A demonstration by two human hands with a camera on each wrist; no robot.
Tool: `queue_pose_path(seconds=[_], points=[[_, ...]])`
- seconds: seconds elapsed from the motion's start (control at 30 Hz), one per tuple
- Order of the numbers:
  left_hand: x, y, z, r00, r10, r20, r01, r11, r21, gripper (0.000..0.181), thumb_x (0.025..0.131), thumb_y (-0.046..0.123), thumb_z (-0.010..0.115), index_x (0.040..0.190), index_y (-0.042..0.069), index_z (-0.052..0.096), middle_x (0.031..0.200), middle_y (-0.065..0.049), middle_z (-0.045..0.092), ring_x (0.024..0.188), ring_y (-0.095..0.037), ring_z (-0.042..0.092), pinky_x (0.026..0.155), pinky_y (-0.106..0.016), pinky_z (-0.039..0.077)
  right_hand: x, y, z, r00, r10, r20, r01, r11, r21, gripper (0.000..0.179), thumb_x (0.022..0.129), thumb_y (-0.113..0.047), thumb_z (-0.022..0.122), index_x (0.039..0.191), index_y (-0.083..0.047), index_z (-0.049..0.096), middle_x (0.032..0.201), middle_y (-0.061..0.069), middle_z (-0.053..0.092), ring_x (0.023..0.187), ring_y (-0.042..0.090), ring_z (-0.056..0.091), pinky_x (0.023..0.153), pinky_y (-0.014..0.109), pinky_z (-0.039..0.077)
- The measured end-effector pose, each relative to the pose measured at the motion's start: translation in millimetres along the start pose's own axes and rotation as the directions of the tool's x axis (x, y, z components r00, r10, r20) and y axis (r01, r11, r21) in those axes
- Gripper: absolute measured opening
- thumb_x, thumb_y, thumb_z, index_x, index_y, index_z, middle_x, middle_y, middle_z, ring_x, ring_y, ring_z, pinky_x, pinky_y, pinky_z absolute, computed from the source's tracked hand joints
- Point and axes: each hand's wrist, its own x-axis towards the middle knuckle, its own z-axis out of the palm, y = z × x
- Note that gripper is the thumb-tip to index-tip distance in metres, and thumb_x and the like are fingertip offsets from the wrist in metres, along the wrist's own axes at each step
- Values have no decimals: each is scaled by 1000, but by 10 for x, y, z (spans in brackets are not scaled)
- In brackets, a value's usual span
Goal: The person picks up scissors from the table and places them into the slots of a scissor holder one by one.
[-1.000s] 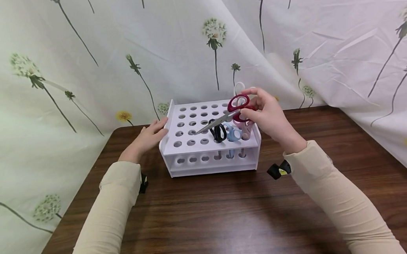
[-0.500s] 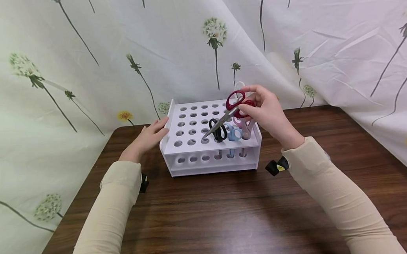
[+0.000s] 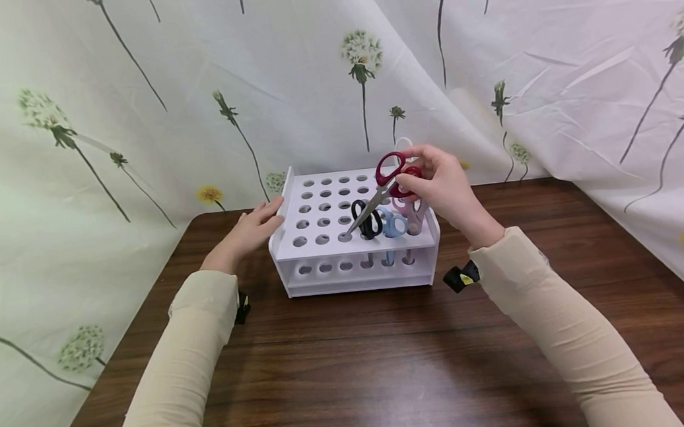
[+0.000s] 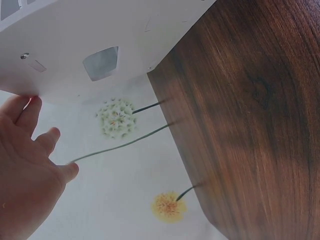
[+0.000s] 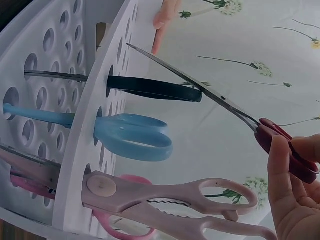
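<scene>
My right hand (image 3: 450, 189) pinches red-handled scissors (image 3: 368, 209) by their handles, blades slanting down to the left. Their tip is at a front-row hole of the white rack (image 3: 321, 251), left of the black scissors (image 5: 150, 89); whether it has entered the hole I cannot tell. Light blue scissors (image 5: 132, 150), pale mauve scissors (image 5: 135, 200) and pink scissors (image 5: 112, 227) stand in holes towards the right side. A white handle loop (image 3: 402, 141) shows behind my right hand. My left hand (image 3: 248, 233) rests its extended fingertips against the rack's left side panel.
The rack has two tiers of round holes and stands on a dark wooden table (image 3: 353, 371). A white curtain (image 3: 296, 64) printed with dandelions hangs close behind it. A black wrist camera (image 3: 461, 276) sits by the right cuff.
My right hand has moved slightly left with the red-handled scissors. Their blades have tilted steeper, and the tip has come down and right to the front row. My left hand stays put.
</scene>
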Motion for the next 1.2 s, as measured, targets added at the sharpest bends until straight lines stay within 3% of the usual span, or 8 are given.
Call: queue_pose_path(seconds=[0.2,0.4,0.67,1.0,1.2], points=[[-4,-8,-4,1000,-2,-3,2,1000,3,57,98,41,36,149,25,15,152,-9,7,137,-32,-9,105,-51,-6,35,-15,70,1000,-19,23,20,1000,-16,38,85,-2,65,121,2,54,92,16,60,74,22,63,61,31,54],[-3,5,5,1000,14,-7,-14,1000,-3,58,98,40,36,149,21,16,152,-9,10,137,-30,-6,105,-51,-6,62,-8,141,999,-10,53,12,999,-45,34,85,-4,65,118,0,58,95,15,63,77,24,64,62,30,53],[-10,2,8,1000,24,-9,-24,1000,1,58,98,40,36,149,20,16,152,-8,11,138,-28,-5,106,-49,-7,101,9,210,995,-18,95,20,1000,-20,31,87,-6,63,117,1,59,103,15,64,79,24,64,66,32,53],[-14,-7,8,1000,-5,0,5,1000,-13,59,97,43,36,149,25,14,152,-11,3,135,-37,-11,104,-55,-6,124,-12,309,990,48,134,-41,998,-56,31,88,-8,63,118,0,57,97,17,65,75,23,65,69,30,53],[-18,-1,5,1000,-2,-2,2,1000,-10,59,97,43,36,149,25,14,152,-13,3,135,-37,-11,104,-54,-6,145,30,381,986,20,165,-18,1000,-15,26,88,-5,62,112,3,60,96,16,66,78,23,63,67,30,53]])
